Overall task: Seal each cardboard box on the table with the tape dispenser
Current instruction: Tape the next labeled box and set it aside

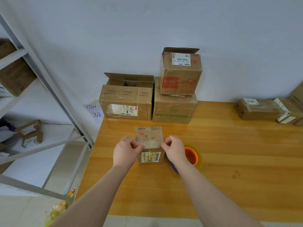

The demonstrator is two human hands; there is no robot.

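Cardboard box [148, 133] on wooden table [229, 145], left hand [125, 153] and right hand [174, 149] fingers [165, 143] pinching tape strip [151, 144] ends

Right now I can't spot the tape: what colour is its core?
Orange; the tape dispenser shows best in the head view.

My hands 2: left hand [125, 151], right hand [174, 149] | small box [150, 136] 1 | tape strip [151, 144] 1 | tape dispenser [191, 155] 1 | bigger ones 3: open box [126, 104], green-print box [173, 110], red-print box [180, 76] | far-right boxes [257, 109], I count at least 2, frame cuts them | paper note [95, 110] 1
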